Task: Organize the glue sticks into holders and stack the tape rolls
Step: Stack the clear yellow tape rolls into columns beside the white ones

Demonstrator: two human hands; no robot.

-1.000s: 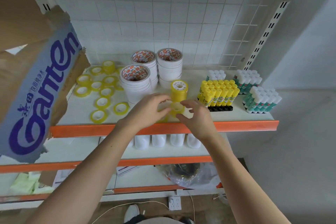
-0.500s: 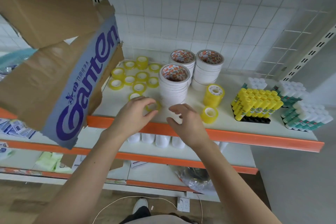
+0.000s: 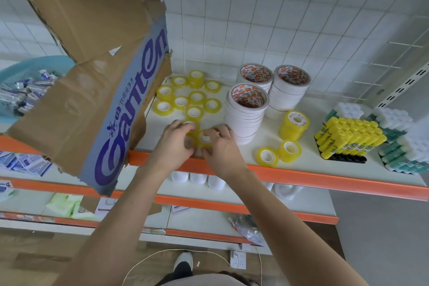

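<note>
While holder (image 3: 348,158) carries glue sticks (image 3: 348,134), upright

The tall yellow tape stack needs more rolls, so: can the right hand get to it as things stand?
Probably yes. The tall yellow tape stack stands right of the right hand, with bare shelf between; but that hand already holds a small roll.

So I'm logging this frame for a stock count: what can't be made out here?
- Head view: how many small yellow tape rolls the hands, left and right, hold; fingers cover them.
- The green glue sticks: cut off by the right edge.
- The white containers on the lower shelf: hidden behind the orange shelf edge.
- Print on the yellow glue sticks: too small.
</note>
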